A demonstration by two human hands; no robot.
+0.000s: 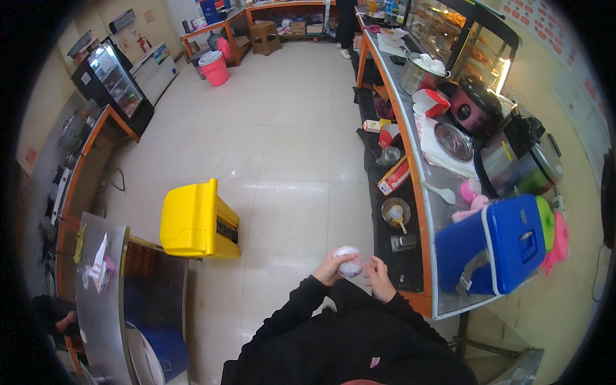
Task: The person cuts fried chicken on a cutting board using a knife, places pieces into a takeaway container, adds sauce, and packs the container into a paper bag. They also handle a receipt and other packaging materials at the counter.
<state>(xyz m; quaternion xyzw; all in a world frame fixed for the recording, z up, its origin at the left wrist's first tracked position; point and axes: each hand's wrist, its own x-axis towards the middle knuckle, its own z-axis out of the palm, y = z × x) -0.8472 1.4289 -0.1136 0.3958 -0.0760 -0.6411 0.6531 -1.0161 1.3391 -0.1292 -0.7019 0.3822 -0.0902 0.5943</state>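
My left hand [331, 267] holds a round bundle in white and pinkish wrapping [349, 261] in front of my body. To the right of the bundle is my right hand [379, 279], its fingers apart and slightly curled, with nothing seen in it. Whether a fingertip touches the wrapping cannot be told. What the wrapping contains is hidden. Close to my right hand, on the dark lower shelf, lie a small clear container [403, 242] and a round bowl with a spoon [395, 213].
A blue cooler box [488, 248] stands on the counter [430, 192] at right, near cookers. A yellow lidded bin [190, 221] stands on the floor at left, beside a steel table [103, 308]. Another person's arm [65, 321] shows at lower left; another person's legs [344, 26] are far ahead.
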